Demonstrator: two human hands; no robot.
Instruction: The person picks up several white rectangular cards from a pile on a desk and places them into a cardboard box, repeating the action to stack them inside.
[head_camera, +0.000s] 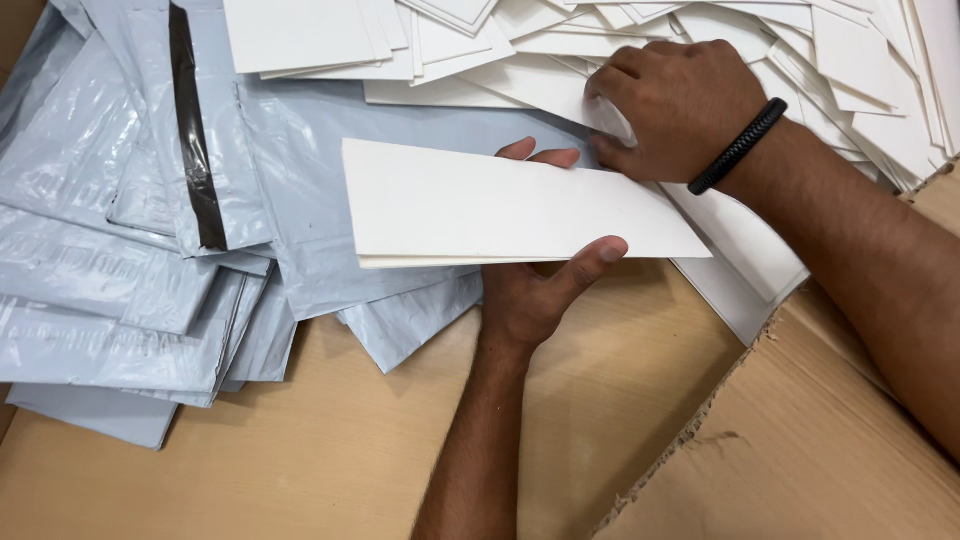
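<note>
A brown cardboard sheet (330, 460) carries everything, its torn edge running below the right hand (675, 105). Grey plastic mailer bags (120, 260) lie overlapping, left of the left hand (530, 290). Loose white cards (600, 30) are heaped under and around the right hand.

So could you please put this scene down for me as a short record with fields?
Left hand: holds a folded white card flat, thumb at its near edge
Right hand: rests on the card pile, fingers on one sheet
Wristband: black, on the right wrist
Mailers: grey plastic, heaped at left
Surface: brown cardboard, torn edge at right
</note>
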